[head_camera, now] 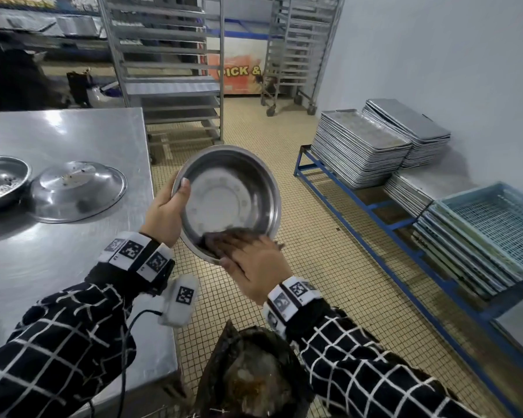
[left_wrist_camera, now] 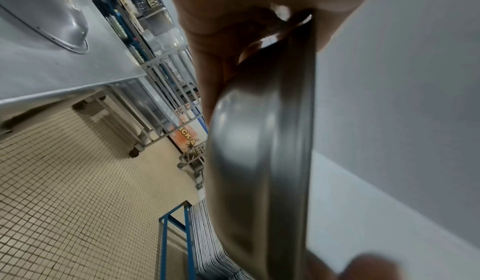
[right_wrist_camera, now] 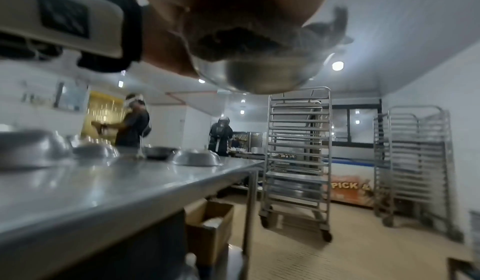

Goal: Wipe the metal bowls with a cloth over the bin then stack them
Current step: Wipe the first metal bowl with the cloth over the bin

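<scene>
My left hand grips the rim of a round metal bowl, thumb inside and fingers behind, and holds it tilted toward me above the floor. Low in the bowl, my right hand presses a dark cloth against the inner wall with flat fingers. The bin, dark and dirty inside, stands below my right wrist. The left wrist view shows the bowl edge-on under my left hand. In the right wrist view the cloth lies between my palm and the bowl.
On the steel table at left sit an upturned bowl and an upright one. Stacked trays and blue crates rest on a blue frame at right. A wheeled rack stands behind; two people work farther back.
</scene>
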